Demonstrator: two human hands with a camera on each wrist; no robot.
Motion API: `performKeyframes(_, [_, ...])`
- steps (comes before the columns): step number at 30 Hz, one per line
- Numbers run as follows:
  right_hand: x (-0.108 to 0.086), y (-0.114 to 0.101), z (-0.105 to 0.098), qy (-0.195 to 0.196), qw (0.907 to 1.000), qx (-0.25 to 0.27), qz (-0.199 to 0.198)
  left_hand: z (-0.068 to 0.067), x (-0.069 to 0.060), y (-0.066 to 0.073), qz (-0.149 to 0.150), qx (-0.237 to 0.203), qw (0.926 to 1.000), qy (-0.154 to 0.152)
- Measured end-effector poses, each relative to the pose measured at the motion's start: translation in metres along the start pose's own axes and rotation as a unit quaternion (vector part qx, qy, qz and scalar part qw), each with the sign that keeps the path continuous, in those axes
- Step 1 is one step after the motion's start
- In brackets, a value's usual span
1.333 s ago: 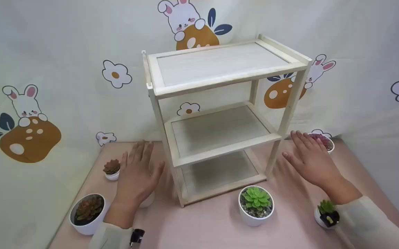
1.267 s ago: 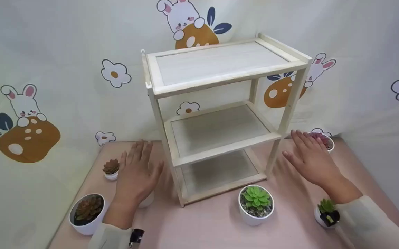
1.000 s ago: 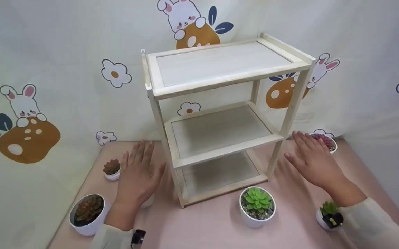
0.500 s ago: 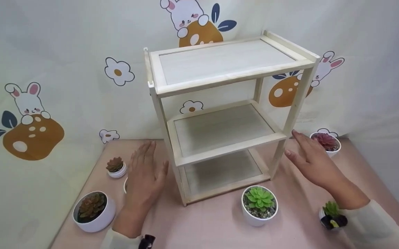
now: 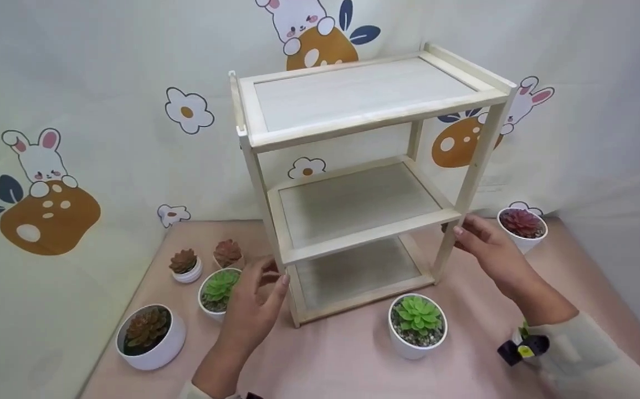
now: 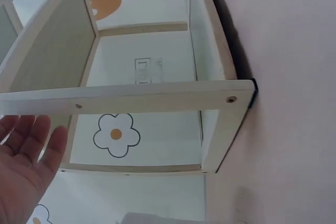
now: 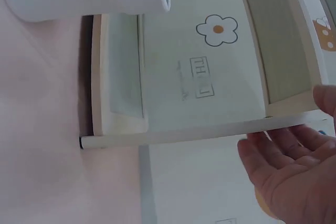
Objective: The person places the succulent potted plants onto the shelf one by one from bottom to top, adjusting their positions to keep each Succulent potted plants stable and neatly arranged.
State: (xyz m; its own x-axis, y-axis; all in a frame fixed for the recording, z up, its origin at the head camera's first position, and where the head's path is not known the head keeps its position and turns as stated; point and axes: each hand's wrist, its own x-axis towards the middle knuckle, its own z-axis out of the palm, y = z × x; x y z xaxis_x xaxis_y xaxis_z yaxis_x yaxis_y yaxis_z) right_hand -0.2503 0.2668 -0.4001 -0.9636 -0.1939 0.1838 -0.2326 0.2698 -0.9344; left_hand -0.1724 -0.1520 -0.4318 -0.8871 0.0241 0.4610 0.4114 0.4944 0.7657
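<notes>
A pale wooden three-tier shelf (image 5: 364, 116) stands upright on the pink tabletop. My left hand (image 5: 256, 299) is beside its left front post, fingers loosely bent and thumb near the post. In the left wrist view, the fingertips of the left hand (image 6: 26, 166) reach the post's edge; whether they press on it cannot be told. My right hand (image 5: 494, 252) holds the right front post just below the middle tier. In the right wrist view, the thumb of the right hand (image 7: 299, 177) lies on the near side, with the fingers bent behind the post.
A potted green succulent (image 5: 418, 324) stands before the shelf. Left are a large brown succulent (image 5: 148, 332), a small brown one (image 5: 184, 260), a reddish one (image 5: 228, 254) and a green one (image 5: 221, 288). A red succulent (image 5: 522, 224) stands at right, and a small plant is half hidden by my right sleeve.
Both hands have moved from lying flat beside the shelf to its front posts, with fingers now bent. Two pots behind my left hand have come into view. The shelf stays put.
</notes>
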Motion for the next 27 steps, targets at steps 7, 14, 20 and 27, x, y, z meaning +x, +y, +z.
performKeyframes(7, [0.003,0.009,0.000,0.029,0.9972,0.069,-0.008,0.001,0.000,-0.002,-0.016,-0.007,0.9998,-0.011])
performKeyframes(14, [0.004,0.009,0.003,0.041,0.9960,0.078,-0.014,0.002,0.003,-0.002,-0.016,0.002,0.9999,-0.003])
performKeyframes(20, [0.003,0.012,0.003,0.054,0.9945,0.088,-0.020,0.007,0.010,-0.003,-0.038,0.013,0.9991,0.012])
performKeyframes(27, [-0.001,0.012,0.007,0.071,0.9937,0.085,-0.012,0.014,0.022,-0.006,-0.051,0.021,0.9981,0.029])
